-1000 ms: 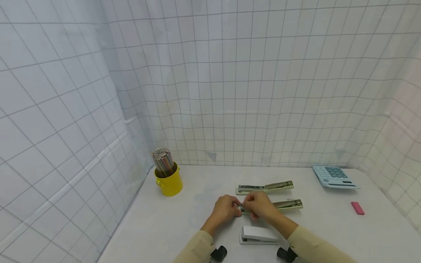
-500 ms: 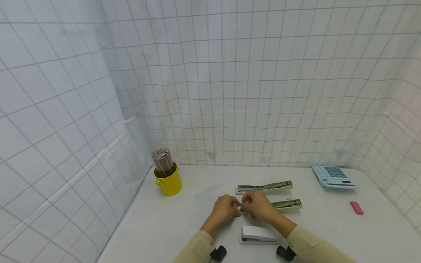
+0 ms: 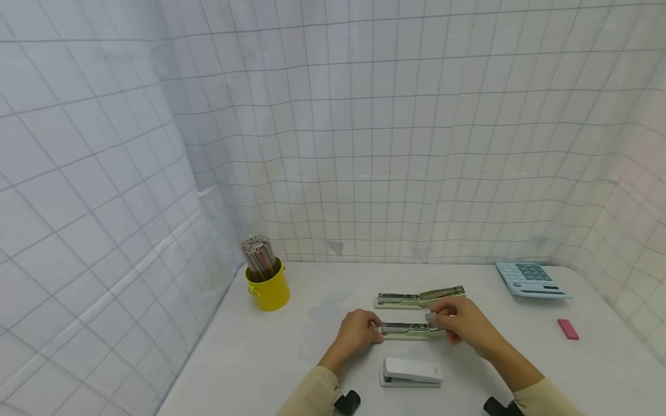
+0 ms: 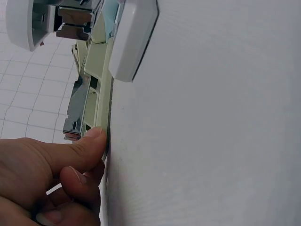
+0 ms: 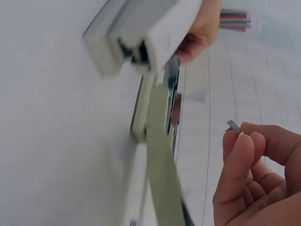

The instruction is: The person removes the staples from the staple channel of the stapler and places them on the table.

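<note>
A pale green stapler lies opened out on the white table, its metal magazine bared. My left hand grips its left end, thumb on the base's side in the left wrist view and the other fingers curled below. My right hand is raised at the stapler's hinge side, overlapping the folded-back lid in the head view. Between its thumb and fingertips it pinches a short grey staple strip. Behind lies a second opened green stapler. Nearer me sits a closed white stapler.
At the back left stands a yellow bucket holding a bundle of pencils. A light blue calculator and a pink eraser lie on the right of the table. Gridded white sheeting encloses the table at the back and sides.
My right hand has moved right, from the stapler's left end to its hinge side, with the staple strip now visible in its fingers. The magazine is uncovered; my left hand stays put.
</note>
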A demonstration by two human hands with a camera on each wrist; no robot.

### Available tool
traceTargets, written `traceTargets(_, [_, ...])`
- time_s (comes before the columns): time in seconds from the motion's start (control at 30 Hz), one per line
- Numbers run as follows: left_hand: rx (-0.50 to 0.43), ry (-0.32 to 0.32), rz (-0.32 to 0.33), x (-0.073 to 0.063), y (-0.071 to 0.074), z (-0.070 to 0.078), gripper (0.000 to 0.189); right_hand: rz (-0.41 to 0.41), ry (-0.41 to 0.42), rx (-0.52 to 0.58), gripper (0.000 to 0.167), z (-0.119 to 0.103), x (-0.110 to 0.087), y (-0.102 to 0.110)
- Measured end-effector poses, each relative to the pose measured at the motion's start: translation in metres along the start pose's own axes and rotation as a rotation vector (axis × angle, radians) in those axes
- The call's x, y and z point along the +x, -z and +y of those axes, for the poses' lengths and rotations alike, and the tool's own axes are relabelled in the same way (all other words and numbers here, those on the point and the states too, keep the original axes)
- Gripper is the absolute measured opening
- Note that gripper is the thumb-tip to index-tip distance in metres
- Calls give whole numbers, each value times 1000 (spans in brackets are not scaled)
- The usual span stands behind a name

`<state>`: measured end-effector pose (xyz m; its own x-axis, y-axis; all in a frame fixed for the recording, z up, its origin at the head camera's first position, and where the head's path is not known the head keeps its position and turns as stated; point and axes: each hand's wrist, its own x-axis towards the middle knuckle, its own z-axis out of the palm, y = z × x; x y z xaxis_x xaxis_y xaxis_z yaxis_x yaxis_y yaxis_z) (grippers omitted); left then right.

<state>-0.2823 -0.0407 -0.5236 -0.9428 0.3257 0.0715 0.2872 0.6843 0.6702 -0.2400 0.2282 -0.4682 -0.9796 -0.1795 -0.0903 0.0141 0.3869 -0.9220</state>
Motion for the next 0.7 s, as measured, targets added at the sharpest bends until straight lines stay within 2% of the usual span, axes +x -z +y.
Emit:
traceTargets(0.17, [3,21,-3,-2,-1,1,20,-20,-90,-27,34,19,-19,31])
traceTargets(0.33, [1,38,-5,-2,-1,1,21,-106,-116,-46,33,43,-32,50])
traceTargets(0.47, [-9,41,-13,-1,1,3,21,-162,-114,-65,25,58,-37,58])
traceTargets(0.7, [-5,36,-15,1,-1,2,21,-161,-108,-87,20,65,-37,61])
